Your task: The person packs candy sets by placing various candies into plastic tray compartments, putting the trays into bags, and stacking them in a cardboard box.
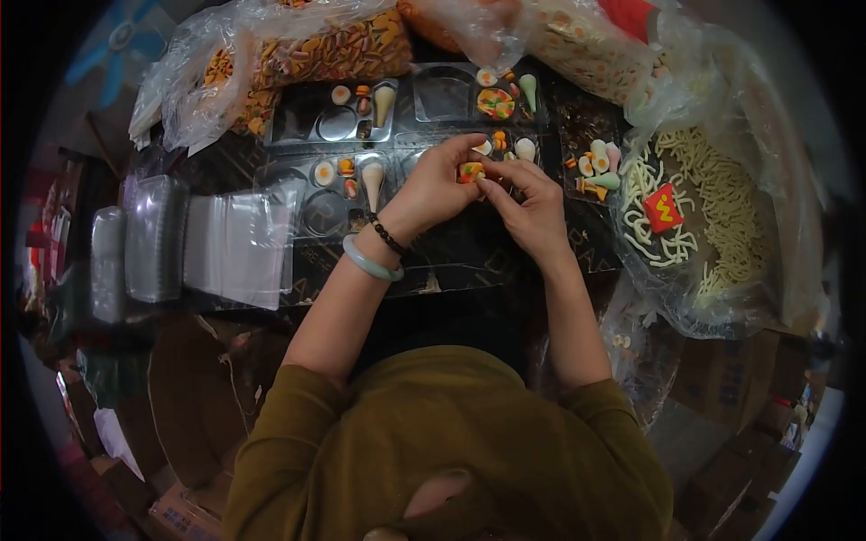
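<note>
My left hand (437, 187) and my right hand (530, 200) meet over the middle of the table, fingers closed on a small toy pizza (470, 171) with red, yellow and green bits. Fingers partly cover it. Beneath them lies a clear plastic tray holding a tiny burger (500, 140) and a white cone-shaped piece (525, 149). Left of my hands, another clear tray (311, 200) holds a miniature fried egg (324, 173), a burger, a hot dog and a pale cone (373, 185). Behind, a round toy pizza (496, 104) sits in a tray beside a green cone (529, 92).
Stacked clear plastic trays (155, 239) stand at the left. Bags of miniature hot dogs (329, 50) and fried eggs (591, 45) line the back. At right, an open bag holds noodle-like strands (722, 207) and a red packet (663, 208). Loose pieces (595, 162) lie nearby.
</note>
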### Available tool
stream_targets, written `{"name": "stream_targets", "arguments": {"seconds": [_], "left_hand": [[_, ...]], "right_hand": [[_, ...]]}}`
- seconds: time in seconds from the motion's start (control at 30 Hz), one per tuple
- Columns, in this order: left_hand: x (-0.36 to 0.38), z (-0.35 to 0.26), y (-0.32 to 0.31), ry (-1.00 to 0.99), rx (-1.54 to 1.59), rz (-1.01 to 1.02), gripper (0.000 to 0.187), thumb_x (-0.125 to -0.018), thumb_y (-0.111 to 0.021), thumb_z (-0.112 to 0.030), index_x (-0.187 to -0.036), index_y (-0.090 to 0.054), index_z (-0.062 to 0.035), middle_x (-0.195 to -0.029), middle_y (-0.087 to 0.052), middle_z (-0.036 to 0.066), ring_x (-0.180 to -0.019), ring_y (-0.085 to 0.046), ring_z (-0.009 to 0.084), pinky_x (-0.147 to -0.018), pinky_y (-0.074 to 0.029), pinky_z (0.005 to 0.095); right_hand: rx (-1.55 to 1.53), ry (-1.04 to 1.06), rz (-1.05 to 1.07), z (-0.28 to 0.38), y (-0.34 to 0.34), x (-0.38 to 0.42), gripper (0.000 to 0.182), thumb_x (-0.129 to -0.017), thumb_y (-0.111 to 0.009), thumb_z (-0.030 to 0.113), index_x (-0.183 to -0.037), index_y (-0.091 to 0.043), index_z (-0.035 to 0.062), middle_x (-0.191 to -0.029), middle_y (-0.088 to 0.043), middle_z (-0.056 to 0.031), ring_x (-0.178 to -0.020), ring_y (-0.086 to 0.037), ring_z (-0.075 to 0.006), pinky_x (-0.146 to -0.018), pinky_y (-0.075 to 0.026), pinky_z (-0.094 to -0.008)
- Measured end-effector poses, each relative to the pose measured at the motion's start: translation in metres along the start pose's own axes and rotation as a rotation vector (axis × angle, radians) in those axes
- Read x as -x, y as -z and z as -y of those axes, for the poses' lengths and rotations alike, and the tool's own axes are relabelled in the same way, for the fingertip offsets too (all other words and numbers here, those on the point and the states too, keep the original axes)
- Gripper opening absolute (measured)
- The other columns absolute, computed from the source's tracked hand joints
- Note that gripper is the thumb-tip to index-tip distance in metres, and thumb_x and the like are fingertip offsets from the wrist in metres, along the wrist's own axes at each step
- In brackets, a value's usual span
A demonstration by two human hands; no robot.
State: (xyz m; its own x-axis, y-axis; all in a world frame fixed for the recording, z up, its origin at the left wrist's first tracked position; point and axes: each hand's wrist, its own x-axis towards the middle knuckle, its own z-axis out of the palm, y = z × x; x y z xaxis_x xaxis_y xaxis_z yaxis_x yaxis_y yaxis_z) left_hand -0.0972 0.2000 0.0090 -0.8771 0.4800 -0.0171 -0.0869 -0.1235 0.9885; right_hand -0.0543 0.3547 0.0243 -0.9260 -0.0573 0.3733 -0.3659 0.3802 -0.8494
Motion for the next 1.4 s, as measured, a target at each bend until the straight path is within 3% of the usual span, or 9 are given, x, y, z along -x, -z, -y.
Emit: {"name": "stream_targets", "arguments": {"seconds": [0.13,0.23,0.37,0.77,1.03,1.13,1.2,1.3,1.4], "left_hand": [[0.003,-0.002,0.003,0.031,-0.095,0.05,0.036,-0.085,-0.066,0.0,-0.119,-0.054,0.0039,-0.099,-0.064,0.008,-0.089,-0.063,0.0134,-0.08,-0.054,0.0241],[0.01,-0.016,0.006,0.22,0.295,0.082,0.021,-0.086,-0.065,-0.001,-0.105,-0.06,0.0047,-0.09,-0.067,0.009,-0.08,-0.066,0.0153,-0.073,-0.057,0.0248],[0.008,-0.007,0.013,0.267,0.357,0.059,0.019,-0.088,-0.064,-0.005,-0.105,-0.06,0.0026,-0.088,-0.067,0.01,-0.074,-0.067,0.0149,-0.066,-0.058,0.0229],[0.012,-0.003,0.0,0.249,0.176,-0.076,0.015,-0.088,-0.066,-0.009,-0.1,-0.065,-0.0011,-0.079,-0.065,0.003,-0.059,-0.056,0.0057,-0.05,-0.044,0.0169],[0.02,-0.019,-0.014,0.162,-0.008,-0.109,0.005,-0.085,-0.065,-0.006,-0.088,-0.064,-0.0023,-0.075,-0.062,0.003,-0.062,-0.057,0.0082,-0.051,-0.046,0.0213],[0.013,0.002,-0.006,-0.39,-0.488,-0.05,0.003,-0.083,-0.064,-0.002,-0.086,-0.064,-0.0006,-0.083,-0.062,0.008,-0.071,-0.061,0.0182,-0.06,-0.049,0.0292],[0.01,0.005,-0.008,-0.431,-0.674,0.046,0.005,-0.081,-0.065,0.001,-0.087,-0.065,0.0004,-0.087,-0.062,0.009,-0.077,-0.062,0.0211,-0.064,-0.05,0.0302],[0.008,0.01,-0.007,-0.457,-0.824,0.126,0.01,-0.081,-0.064,0.003,-0.09,-0.067,0.0004,-0.09,-0.062,0.012,-0.081,-0.063,0.028,-0.068,-0.051,0.032],[0.011,0.006,-0.001,-0.459,-0.734,0.011,0.013,-0.082,-0.065,0.001,-0.095,-0.068,0.0,-0.087,-0.061,0.011,-0.078,-0.063,0.0254,-0.066,-0.051,0.0308]], "right_hand": [[-0.05,-0.185,-0.014,-0.011,0.002,0.004,0.015,-0.086,-0.067,0.008,-0.099,-0.068,0.0021,-0.078,-0.066,-0.0041,-0.068,-0.06,-0.0098,-0.062,-0.047,-0.0225],[-0.186,-0.352,-0.046,-0.015,0.006,0.006,0.014,-0.088,-0.065,0.01,-0.097,-0.068,0.0001,-0.078,-0.066,-0.0026,-0.067,-0.058,-0.0063,-0.063,-0.047,-0.0214],[-0.359,-0.439,-0.058,-0.008,0.005,0.005,0.013,-0.089,-0.066,0.009,-0.097,-0.065,-0.0005,-0.084,-0.065,-0.0009,-0.075,-0.057,-0.0049,-0.067,-0.046,-0.0186],[-0.29,-0.409,-0.064,-0.014,0.005,0.016,0.017,-0.09,-0.061,0.006,-0.103,-0.066,-0.003,-0.084,-0.067,-0.0043,-0.072,-0.063,-0.0075,-0.065,-0.051,-0.0202],[0.186,-0.226,-0.289,0.022,0.063,0.074,0.017,-0.088,-0.058,-0.002,-0.104,-0.065,-0.0033,-0.09,-0.067,-0.0122,-0.073,-0.068,-0.016,-0.065,-0.052,-0.0238],[0.516,-0.3,-0.307,0.026,0.133,0.153,0.02,-0.086,-0.061,-0.003,-0.106,-0.065,-0.0017,-0.092,-0.066,-0.0127,-0.083,-0.066,-0.0171,-0.071,-0.052,-0.026],[0.707,-0.585,-0.336,0.012,0.174,0.217,0.02,-0.083,-0.063,-0.003,-0.102,-0.067,-0.0005,-0.097,-0.065,-0.0135,-0.086,-0.065,-0.0233,-0.076,-0.051,-0.0293],[1.426,-0.624,0.002,-0.016,0.21,0.312,0.016,-0.081,-0.066,0.0,-0.096,-0.067,0.0001,-0.1,-0.065,-0.0128,-0.085,-0.064,-0.0309,-0.079,-0.05,-0.0333],[1.119,-0.67,-0.124,-0.011,0.201,0.304,0.014,-0.08,-0.067,0.001,-0.094,-0.067,0.0002,-0.099,-0.066,-0.0125,-0.087,-0.063,-0.0325,-0.078,-0.049,-0.0355]]}}
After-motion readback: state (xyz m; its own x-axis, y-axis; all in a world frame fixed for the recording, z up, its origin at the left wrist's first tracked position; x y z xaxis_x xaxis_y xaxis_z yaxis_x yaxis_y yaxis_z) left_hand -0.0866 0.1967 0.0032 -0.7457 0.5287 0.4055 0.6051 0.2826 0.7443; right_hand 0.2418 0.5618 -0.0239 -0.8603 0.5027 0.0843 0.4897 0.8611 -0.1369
